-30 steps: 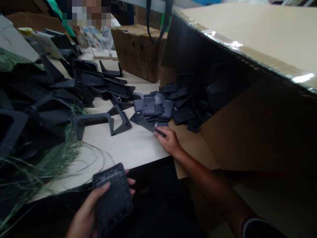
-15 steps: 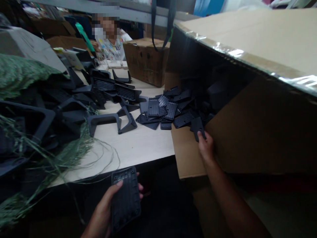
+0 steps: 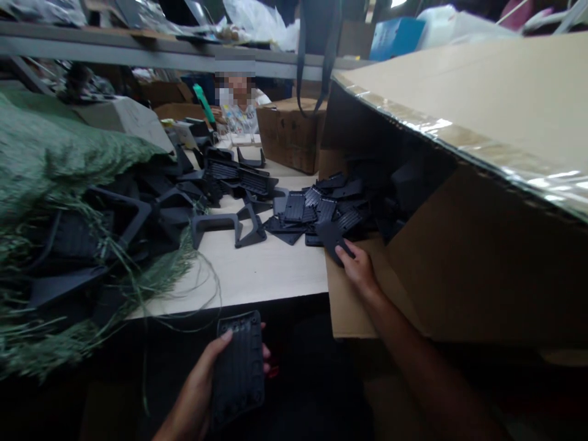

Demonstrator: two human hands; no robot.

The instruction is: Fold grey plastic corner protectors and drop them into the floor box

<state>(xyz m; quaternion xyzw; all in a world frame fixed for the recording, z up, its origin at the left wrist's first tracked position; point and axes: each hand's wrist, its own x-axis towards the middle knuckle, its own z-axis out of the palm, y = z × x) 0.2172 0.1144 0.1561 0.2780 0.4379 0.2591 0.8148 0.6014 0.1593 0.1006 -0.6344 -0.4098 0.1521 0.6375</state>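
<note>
A ribbed black rectangular plate [image 3: 239,367] is gripped in my left hand [image 3: 209,367], thumb on its face and fingertips round the far edge, below the table's front edge. My right hand [image 3: 358,266] pinches a smooth dark plate [image 3: 331,237] by its near end, over the cardboard flap. Just beyond it lies a pile of black ribbed plates [image 3: 296,208], spreading from the white table [image 3: 271,275] into the open carton [image 3: 487,263].
Black angled frames [image 3: 215,223] and a green woven sack [image 3: 59,153] with loose strands cover the left side. A closed brown box [image 3: 289,135] stands behind. Across the table is a person [image 3: 255,113]. A dark strap [image 3: 301,79] hangs from the shelf.
My right hand has moved left with the dark plate, away from the carton's inside. My left hand still holds its plate, nearly unmoved. The view has shifted, showing more of the shelf.
</note>
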